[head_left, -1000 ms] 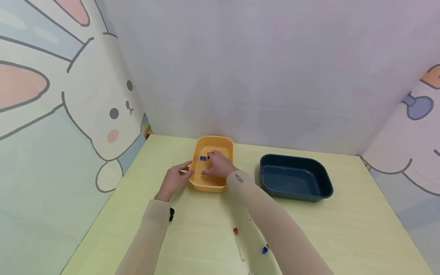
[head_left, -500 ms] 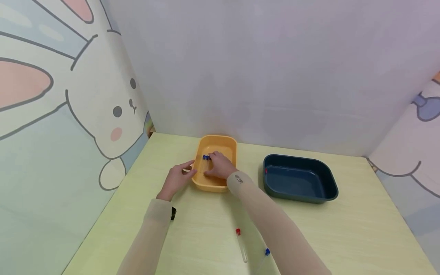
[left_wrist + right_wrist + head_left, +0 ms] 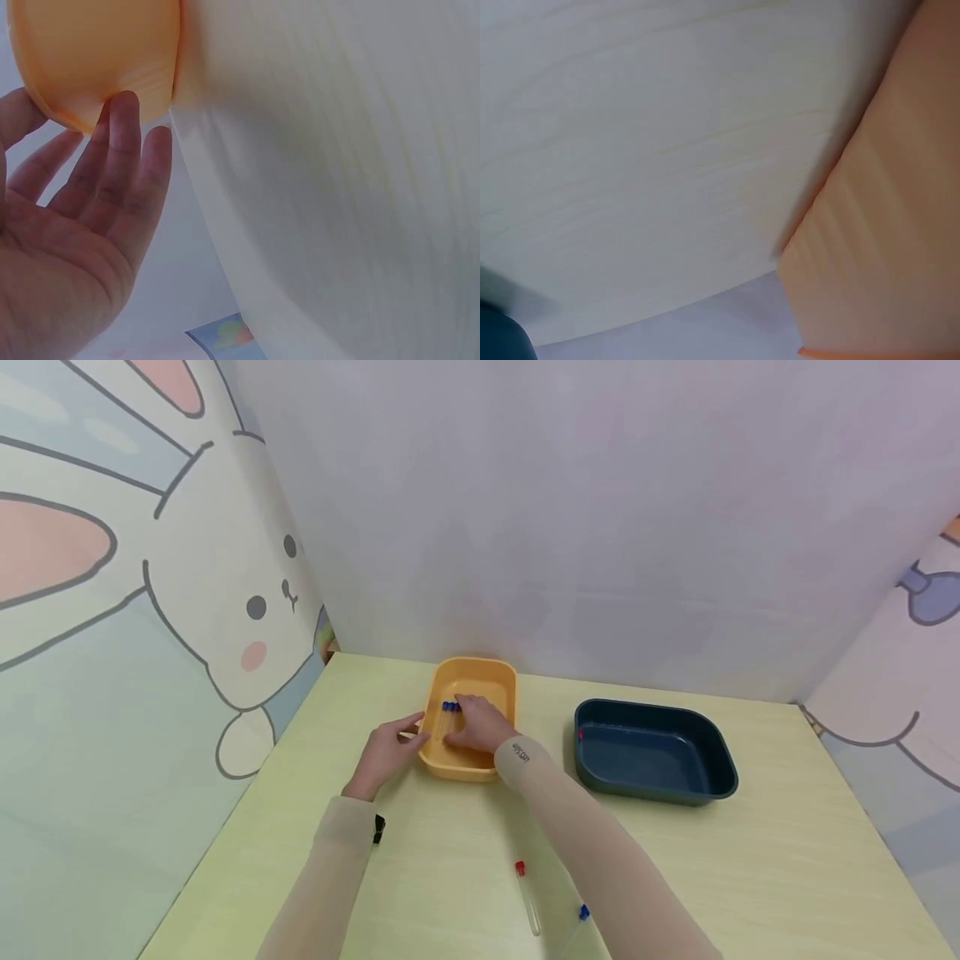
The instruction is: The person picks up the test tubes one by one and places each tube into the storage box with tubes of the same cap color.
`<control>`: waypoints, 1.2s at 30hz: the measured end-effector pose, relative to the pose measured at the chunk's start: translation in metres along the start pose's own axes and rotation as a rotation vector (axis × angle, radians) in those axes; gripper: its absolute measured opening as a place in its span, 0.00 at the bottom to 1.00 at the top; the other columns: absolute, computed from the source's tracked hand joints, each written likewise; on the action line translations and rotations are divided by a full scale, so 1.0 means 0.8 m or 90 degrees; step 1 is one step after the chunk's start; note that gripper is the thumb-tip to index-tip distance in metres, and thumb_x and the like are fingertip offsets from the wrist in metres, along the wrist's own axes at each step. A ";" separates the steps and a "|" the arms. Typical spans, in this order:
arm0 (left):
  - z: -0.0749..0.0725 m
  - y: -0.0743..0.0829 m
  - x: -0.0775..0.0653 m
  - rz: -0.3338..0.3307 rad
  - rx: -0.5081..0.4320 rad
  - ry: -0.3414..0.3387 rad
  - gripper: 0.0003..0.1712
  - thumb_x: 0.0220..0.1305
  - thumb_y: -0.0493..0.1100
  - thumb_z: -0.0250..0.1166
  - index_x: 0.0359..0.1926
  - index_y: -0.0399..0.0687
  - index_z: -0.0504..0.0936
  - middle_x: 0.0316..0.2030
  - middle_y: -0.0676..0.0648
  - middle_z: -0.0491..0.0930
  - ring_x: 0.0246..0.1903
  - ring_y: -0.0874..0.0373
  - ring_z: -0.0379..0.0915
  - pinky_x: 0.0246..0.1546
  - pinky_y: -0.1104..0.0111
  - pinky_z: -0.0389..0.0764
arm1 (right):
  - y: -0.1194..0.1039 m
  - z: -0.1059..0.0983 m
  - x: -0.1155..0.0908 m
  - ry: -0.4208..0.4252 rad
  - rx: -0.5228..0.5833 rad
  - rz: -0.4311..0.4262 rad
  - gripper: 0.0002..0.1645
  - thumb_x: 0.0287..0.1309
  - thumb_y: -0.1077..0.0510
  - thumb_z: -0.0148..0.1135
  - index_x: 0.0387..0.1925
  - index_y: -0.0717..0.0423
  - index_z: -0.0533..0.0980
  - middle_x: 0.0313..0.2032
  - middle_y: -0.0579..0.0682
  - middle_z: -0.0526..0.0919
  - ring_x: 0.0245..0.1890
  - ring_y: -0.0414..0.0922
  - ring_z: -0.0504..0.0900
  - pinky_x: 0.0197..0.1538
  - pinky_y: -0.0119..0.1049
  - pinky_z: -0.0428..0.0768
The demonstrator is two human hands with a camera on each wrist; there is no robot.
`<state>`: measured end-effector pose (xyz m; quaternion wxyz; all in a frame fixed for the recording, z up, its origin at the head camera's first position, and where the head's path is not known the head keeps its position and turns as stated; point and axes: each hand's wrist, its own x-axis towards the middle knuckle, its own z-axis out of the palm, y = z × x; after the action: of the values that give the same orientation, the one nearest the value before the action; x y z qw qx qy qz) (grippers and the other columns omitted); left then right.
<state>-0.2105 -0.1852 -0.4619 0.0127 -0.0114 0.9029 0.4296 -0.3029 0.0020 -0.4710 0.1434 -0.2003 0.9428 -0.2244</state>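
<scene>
A yellow-orange plastic bin (image 3: 457, 772) stands at the back of the table. My left hand (image 3: 384, 757) steadies its left side, thumb at the rim and fingers against the outer wall, as the left wrist view also shows. Inside the bin my right hand (image 3: 480, 724) holds a blue-capped test tube (image 3: 458, 707) between fingers and thumb, low over the floor. Blue-capped test tubes (image 3: 447, 706) lie side by side just left of it. The right wrist view has the bin's outer wall (image 3: 892, 225) but no hand.
To the right stands a dark blue bin (image 3: 652, 760) with a red cap (image 3: 581, 734) at its left wall. Nearer me lie a red-capped test tube (image 3: 527, 897) and a blue-capped one (image 3: 583, 912), partly behind the right sleeve. A patterned wall rises behind the table.
The blue cap at my right fingertips has come level with the caps beside it in the bin. My left hand keeps its place, and the view has shifted slightly.
</scene>
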 end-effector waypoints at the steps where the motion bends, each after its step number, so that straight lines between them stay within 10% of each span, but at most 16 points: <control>1: 0.000 0.000 0.000 0.001 -0.001 0.000 0.29 0.74 0.49 0.65 0.72 0.50 0.75 0.55 0.38 0.85 0.47 0.48 0.83 0.47 0.60 0.86 | 0.000 0.000 0.000 0.000 0.006 0.002 0.57 0.58 0.40 0.74 0.80 0.54 0.58 0.77 0.53 0.67 0.78 0.52 0.65 0.80 0.47 0.61; 36: -0.002 0.002 -0.003 0.014 0.018 -0.009 0.29 0.74 0.47 0.63 0.72 0.46 0.73 0.56 0.35 0.83 0.50 0.45 0.84 0.47 0.59 0.87 | 0.020 -0.066 -0.066 0.091 0.059 -0.036 0.49 0.63 0.44 0.71 0.78 0.53 0.60 0.75 0.53 0.68 0.73 0.53 0.70 0.75 0.52 0.70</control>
<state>-0.2081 -0.1854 -0.4598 0.0148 0.0018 0.9089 0.4168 -0.2803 0.0576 -0.4237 0.0782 -0.2033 0.9333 -0.2854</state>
